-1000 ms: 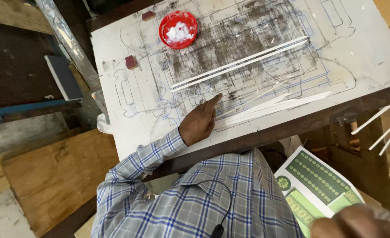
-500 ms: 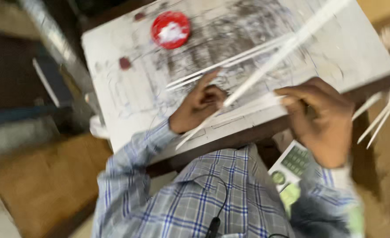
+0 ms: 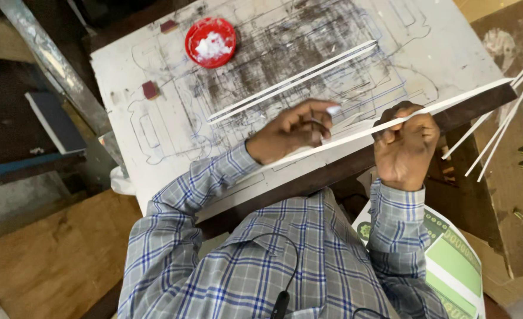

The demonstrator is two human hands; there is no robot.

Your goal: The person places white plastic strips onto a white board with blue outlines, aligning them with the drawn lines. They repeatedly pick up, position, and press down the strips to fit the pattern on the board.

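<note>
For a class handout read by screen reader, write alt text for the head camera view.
A person's right hand holds up a long thin white strip while the left hand, white paste on a fingertip, is at the strip, above a scuffed white work board. A red lid of white paste and two more white strips lie on the board.

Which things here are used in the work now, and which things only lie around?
In use: long white strip, held by right hand; left hand, white paste on fingers; red lid; white board.

Lying about: two white strips, blue book, green printed sheet.
</note>
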